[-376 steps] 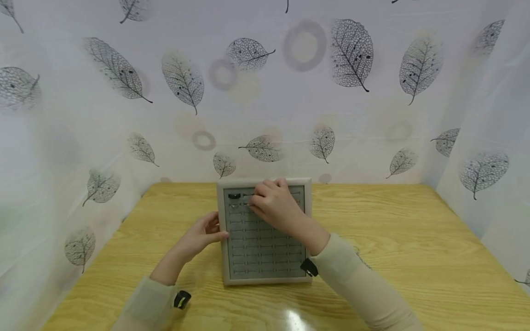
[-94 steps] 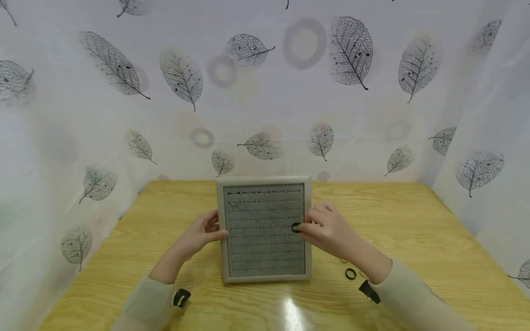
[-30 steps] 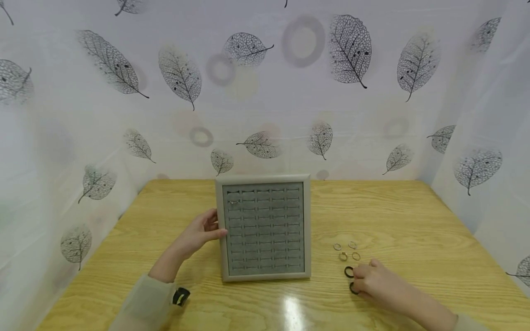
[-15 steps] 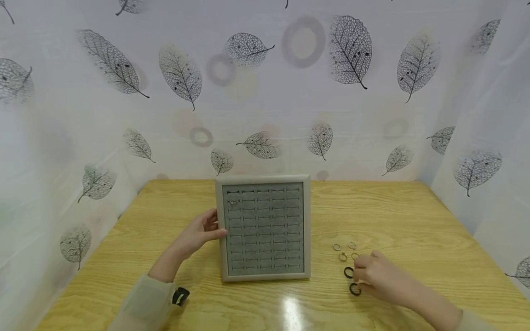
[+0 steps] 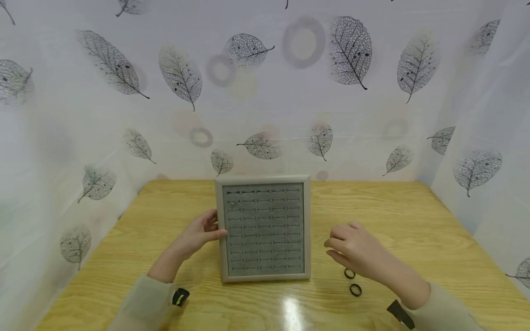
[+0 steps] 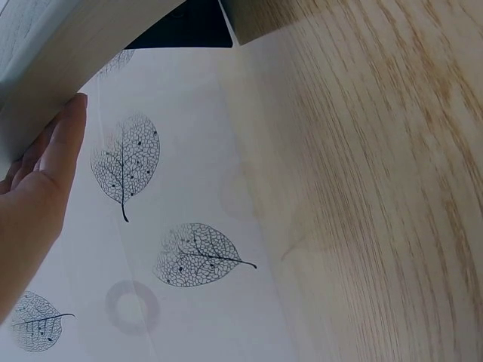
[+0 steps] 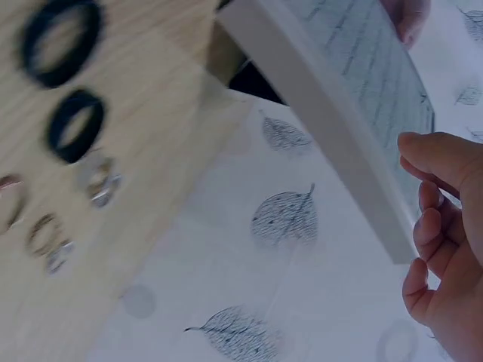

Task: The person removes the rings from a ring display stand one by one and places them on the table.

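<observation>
A ring display board [image 5: 265,230] with rows of slots in grey fabric and a pale frame stands propped up on the table. My left hand [image 5: 204,234] holds its left edge, thumb on the front and the other fingers behind. One small silver ring [image 5: 233,202] sits in the second row's leftmost slot. My right hand [image 5: 356,248] hovers right of the board, fingers loosely bent; nothing shows between thumb [image 7: 438,154] and fingers. Below it, two black rings [image 5: 355,290] lie on the table. The right wrist view also shows a gold ring [image 7: 44,234], a copper-coloured ring [image 7: 10,204] and silver rings [image 7: 103,185].
The wood-grain table [image 5: 174,207] runs back to a white leaf-print curtain [image 5: 265,92], which also closes in both sides. A dark support [image 6: 185,29] shows behind the board. Dark wrist cameras [image 5: 181,297] hang at both sleeves.
A black ring has left the board's top-left slot; my right hand carried it to the table beside another. Now that hand has risen up and left from the rings. My left hand stays put.
</observation>
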The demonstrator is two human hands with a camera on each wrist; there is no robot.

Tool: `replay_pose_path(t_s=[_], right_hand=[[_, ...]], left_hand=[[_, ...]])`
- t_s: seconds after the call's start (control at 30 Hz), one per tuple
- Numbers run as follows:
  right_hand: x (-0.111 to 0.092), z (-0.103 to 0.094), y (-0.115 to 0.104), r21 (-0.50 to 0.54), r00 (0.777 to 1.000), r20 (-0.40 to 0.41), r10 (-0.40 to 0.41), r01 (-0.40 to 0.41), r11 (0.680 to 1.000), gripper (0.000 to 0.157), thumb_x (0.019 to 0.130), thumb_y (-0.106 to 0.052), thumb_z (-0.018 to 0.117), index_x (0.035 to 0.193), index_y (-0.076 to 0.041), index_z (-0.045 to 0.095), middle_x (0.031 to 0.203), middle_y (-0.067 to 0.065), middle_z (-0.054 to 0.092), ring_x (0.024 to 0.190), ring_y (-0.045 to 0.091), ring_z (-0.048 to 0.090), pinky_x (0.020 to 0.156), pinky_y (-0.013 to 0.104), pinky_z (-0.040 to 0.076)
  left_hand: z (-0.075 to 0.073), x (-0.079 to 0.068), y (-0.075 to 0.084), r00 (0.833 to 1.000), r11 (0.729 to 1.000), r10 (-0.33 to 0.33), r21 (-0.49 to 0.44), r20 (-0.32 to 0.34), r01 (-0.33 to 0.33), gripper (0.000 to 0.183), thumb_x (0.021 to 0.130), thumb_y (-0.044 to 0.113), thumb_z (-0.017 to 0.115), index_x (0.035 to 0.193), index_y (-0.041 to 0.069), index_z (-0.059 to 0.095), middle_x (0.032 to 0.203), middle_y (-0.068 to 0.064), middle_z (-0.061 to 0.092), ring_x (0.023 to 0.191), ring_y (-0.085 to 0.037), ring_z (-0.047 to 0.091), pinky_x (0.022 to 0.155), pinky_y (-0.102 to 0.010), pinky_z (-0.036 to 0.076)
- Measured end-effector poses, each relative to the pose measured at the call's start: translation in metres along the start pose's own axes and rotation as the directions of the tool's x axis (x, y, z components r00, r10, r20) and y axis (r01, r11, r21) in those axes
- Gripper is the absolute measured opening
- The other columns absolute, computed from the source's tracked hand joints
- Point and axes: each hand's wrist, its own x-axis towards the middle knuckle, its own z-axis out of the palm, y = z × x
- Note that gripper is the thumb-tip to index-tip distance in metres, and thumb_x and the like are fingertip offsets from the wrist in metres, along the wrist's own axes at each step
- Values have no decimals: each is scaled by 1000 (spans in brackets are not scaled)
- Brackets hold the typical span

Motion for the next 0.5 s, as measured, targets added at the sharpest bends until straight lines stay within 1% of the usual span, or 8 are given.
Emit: replay_pose_path(t_s=[0.07,0.13,0.17,0.27,0.3,0.4,0.43,0.5], right_hand=[[12,2,-1,0,999,-30,-12,12,1000,12,83,-22,60,79,-12,65,73,-6,48,62,9,42,57,24,28],[25,4,-3,6,998,-57,-18,18,1000,7,77,-18,66,78,-11,66,73,-5,49,63,10,43,58,25,29],[32,5,-3,14,997,-70,-19,20,1000,8,72,-14,69,78,-11,66,73,-5,49,63,11,44,58,26,30],[54,8,-5,42,993,-115,-24,29,999,6,71,-10,69,76,-9,66,70,-4,48,62,11,42,57,27,29],[61,10,-6,48,991,-130,-26,33,998,4,73,-10,68,76,-9,66,70,-3,48,62,12,42,57,26,28],[81,14,-8,65,982,-183,-47,60,996,7,71,-6,69,76,-9,64,70,-3,47,61,13,41,55,27,26],[88,15,-9,64,978,-199,-56,70,996,12,69,-5,71,77,-10,64,70,-3,48,62,13,42,55,28,26],[99,18,-11,64,971,-228,-70,87,994,15,67,-4,73,77,-10,64,70,-2,48,63,14,43,55,29,26]], left_hand=[[1,0,-2,1000,1000,-1,-10,5,1,65,82,18,63,134,-1,28,128,-20,40,115,-33,42,88,-37,42],[1,-1,-3,1000,1000,-6,-11,8,6,66,82,18,64,134,-2,28,128,-21,40,115,-33,42,88,-37,42],[1,-1,-3,1000,1000,-6,-12,12,6,66,83,18,63,134,-2,27,128,-21,39,116,-33,41,88,-36,42],[0,-1,-2,1000,1000,2,-9,14,-2,66,83,17,63,134,-3,26,129,-22,38,117,-34,40,88,-36,42],[-1,-1,-2,1000,1000,7,-4,17,-7,66,83,17,63,134,-4,25,129,-22,38,117,-35,39,88,-37,42],[-2,1,-1,1000,1000,15,-6,19,-15,65,83,16,62,134,-3,26,129,-22,38,116,-34,40,88,-37,42],[-2,1,0,1000,1000,14,-3,21,-14,65,83,16,62,134,-3,26,128,-21,39,116,-34,40,88,-36,42],[-2,1,0,999,1000,13,-9,29,-13,66,84,16,62,135,-3,26,128,-21,39,116,-33,41,88,-37,42]])
